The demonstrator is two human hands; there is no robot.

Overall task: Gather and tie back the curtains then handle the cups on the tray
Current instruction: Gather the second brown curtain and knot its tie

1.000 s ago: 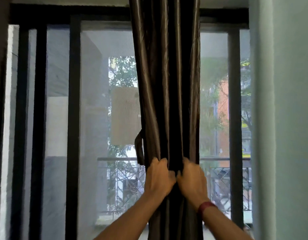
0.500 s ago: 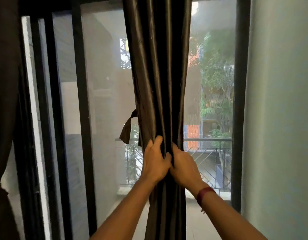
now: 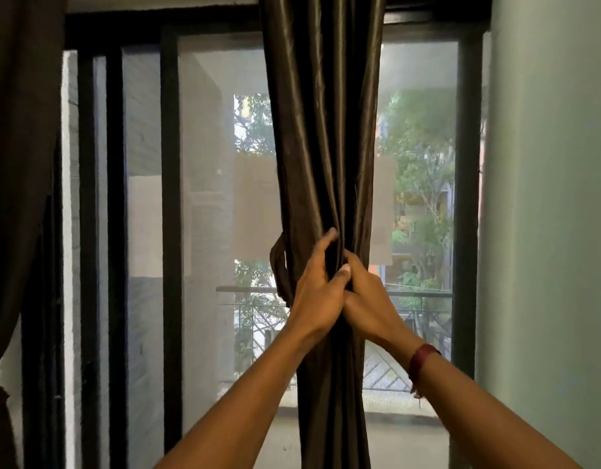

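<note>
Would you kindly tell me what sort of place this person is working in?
Probably a room in an upstairs home: a dark brown satin curtain hangs before a tall black-framed window, with a metal balcony railing and green trees beyond.

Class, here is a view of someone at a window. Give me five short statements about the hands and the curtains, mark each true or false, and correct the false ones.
1. The left hand and the right hand both grip the gathered curtain. True.
2. The strap is wrapped across the front of the curtain. False: it hangs in a loop at the curtain's left edge, beside the left hand.
3. A dark red band sits on the right wrist. True.
4. A tray of cups stands below the window. False: no tray or cups are in view.
5. A second curtain hangs at the far left. True.
</note>
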